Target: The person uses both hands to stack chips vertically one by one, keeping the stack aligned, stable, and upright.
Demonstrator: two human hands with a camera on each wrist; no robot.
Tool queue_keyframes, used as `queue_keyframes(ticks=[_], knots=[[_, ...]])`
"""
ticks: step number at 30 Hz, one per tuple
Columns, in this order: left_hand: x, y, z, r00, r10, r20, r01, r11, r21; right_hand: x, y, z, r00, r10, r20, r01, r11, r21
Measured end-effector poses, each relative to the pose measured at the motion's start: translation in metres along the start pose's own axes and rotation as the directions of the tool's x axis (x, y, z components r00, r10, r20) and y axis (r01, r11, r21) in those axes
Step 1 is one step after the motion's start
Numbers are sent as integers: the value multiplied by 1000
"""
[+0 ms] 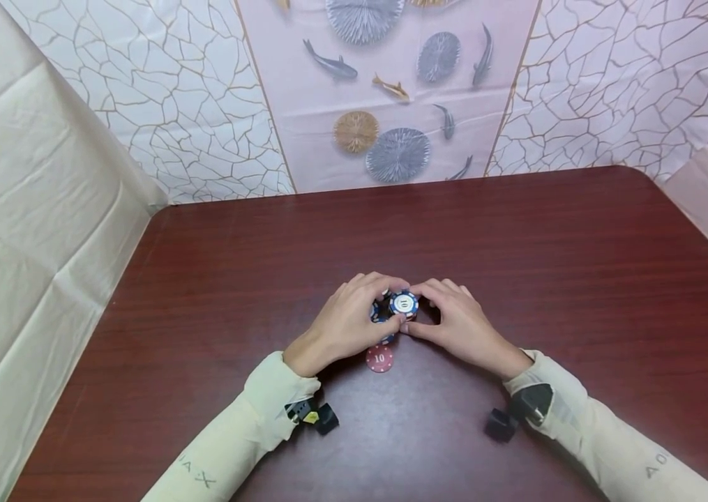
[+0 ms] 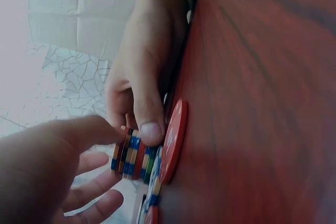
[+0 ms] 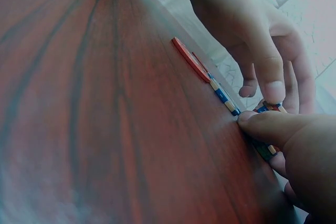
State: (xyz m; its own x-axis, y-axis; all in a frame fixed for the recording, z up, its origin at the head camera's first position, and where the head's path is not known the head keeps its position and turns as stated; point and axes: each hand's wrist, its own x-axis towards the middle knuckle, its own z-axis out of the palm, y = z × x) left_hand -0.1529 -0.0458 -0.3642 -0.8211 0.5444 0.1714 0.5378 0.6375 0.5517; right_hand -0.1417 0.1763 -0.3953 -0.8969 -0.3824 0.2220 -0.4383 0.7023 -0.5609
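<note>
The left hand [image 1: 350, 317] covers part of the blue chips [image 1: 385, 339] near the middle of the head view, so I can't count them. Both sleeves [image 1: 228, 439] run off the bottom edge, their lettering only partly legible. In the right wrist view, fingers and thumbs hide most of the chip stack [image 1: 404, 304]; in the left, a red chip [image 2: 151, 216] is cut off at the bottom.
</note>
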Motion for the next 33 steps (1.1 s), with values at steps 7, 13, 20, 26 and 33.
queue_keyframes(ticks=[7, 13, 20, 26, 33], knots=[[7, -8, -4, 1000, 10, -19, -10, 999, -44, 1, 3, -1, 1000, -4, -4, 4, 1000, 8], [10, -24, -11, 1000, -1, -20, -2, 983, -182, 2, 5, 1, 1000, 20, 13, -21, 1000, 19], [24, -55, -23, 996, -22, 83, 40, 972, -230, 2, 5, 4, 1000, 22, 9, -22, 1000, 18], [28, -70, -28, 968, 43, 247, 9, 978, -207, 1, 3, 6, 1000, 14, 25, -15, 1000, 20], [29, -66, -30, 934, 80, 348, -62, 996, -63, -2, 1, 1, 1000, 12, 12, -12, 1000, 17]])
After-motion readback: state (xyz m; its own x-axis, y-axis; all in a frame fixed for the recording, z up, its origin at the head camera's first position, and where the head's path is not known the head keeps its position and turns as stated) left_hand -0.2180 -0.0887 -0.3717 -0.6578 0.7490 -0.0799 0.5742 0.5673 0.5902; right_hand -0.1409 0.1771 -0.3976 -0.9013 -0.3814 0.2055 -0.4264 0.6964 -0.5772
